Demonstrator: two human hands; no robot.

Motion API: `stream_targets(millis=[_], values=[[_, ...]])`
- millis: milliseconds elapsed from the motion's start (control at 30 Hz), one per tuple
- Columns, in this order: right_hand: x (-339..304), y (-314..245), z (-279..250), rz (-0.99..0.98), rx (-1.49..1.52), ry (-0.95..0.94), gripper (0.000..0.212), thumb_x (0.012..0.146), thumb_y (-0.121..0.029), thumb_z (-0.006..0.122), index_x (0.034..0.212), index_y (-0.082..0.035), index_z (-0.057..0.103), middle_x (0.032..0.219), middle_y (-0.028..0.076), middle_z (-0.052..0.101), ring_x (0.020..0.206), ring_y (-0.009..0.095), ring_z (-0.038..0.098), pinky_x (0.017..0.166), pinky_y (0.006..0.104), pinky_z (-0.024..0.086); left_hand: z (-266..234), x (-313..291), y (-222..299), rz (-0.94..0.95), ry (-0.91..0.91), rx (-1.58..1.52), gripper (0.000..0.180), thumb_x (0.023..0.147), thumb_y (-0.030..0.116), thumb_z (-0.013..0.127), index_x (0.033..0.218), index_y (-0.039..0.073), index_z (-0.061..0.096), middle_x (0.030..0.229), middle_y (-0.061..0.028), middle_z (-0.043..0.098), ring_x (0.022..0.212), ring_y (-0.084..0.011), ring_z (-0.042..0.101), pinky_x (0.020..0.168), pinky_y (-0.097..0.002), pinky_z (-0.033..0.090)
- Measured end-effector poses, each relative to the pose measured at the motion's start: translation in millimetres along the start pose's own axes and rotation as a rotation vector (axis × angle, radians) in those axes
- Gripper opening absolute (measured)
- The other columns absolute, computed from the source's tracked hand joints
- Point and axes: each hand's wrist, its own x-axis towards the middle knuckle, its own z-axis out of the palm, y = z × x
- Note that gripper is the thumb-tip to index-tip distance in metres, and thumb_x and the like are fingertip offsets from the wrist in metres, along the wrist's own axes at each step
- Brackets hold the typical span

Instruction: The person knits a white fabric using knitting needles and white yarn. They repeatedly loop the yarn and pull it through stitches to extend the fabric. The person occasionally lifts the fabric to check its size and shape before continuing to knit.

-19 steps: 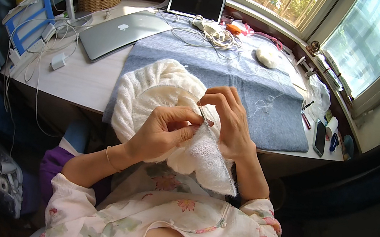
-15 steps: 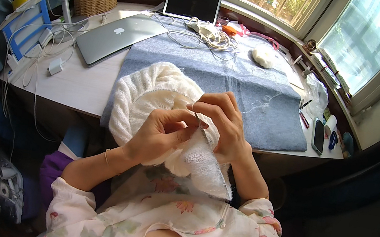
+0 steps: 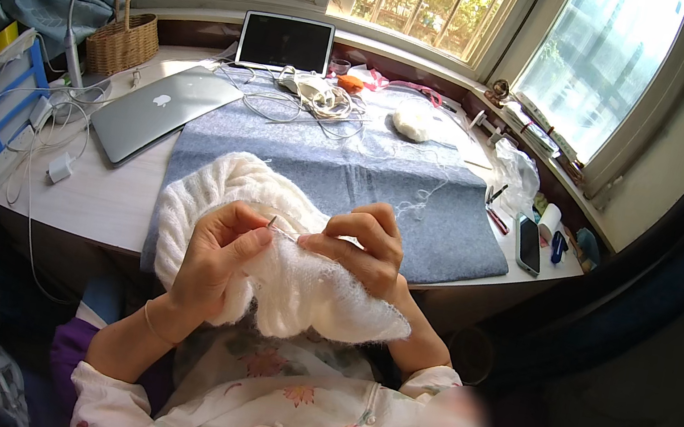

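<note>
A white fluffy piece of knitting (image 3: 307,289) hangs between my hands, over the table's near edge and my lap. My left hand (image 3: 217,256) is closed on its upper edge, thumb against forefinger. A thin knitting needle (image 3: 272,222) pokes up just above that pinch. My right hand (image 3: 369,243) grips the same edge a little to the right, fingers curled, with a thin strand or needle stretching between the hands. The needle's remaining length is hidden. A white yarn ball (image 3: 412,123) rests on the blue-grey felt mat (image 3: 455,241), with loose yarn trailing from it.
A closed silver laptop (image 3: 163,102) lies at the left, near a wicker basket (image 3: 122,41) and a desk lamp (image 3: 73,46). A tablet (image 3: 285,43) and tangled cables (image 3: 321,97) are at the back. A phone (image 3: 528,245) sits by the right edge.
My hands have drawn apart sideways, and the knitting now spreads wider between them. The needle tip shows by my left thumb. The whole view has shifted, with the table lower and more left.
</note>
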Motion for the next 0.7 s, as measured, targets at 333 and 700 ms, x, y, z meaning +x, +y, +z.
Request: stream_targets(millis=[333,700], values=[[-3,9,11,0.104,0.299,-0.252,0.046,0.072,-0.047,0.047,0.089,-0.005,0.054,0.09,0.01,0.054,0.078,0.026,0.049,0.069,0.0339,0.039,8,-9,0,-0.083,-0.231,0.223,0.017,0.082,0.0,0.058,0.099,-0.003,0.061,0.093,-0.0049,0.061,0.083,-0.0075,0.057,0.074,-0.0196,0.048],[-5,5,11,0.092,0.134,0.06,0.029,0.053,-0.031,0.068,0.072,-0.009,0.063,0.067,0.002,0.054,0.062,0.017,0.046,0.061,0.0291,0.03,9,-8,14,-0.107,-0.181,0.142,0.018,0.083,0.001,0.057,0.101,0.0,0.062,0.096,-0.0061,0.062,0.087,-0.0097,0.058,0.076,-0.0206,0.048]])
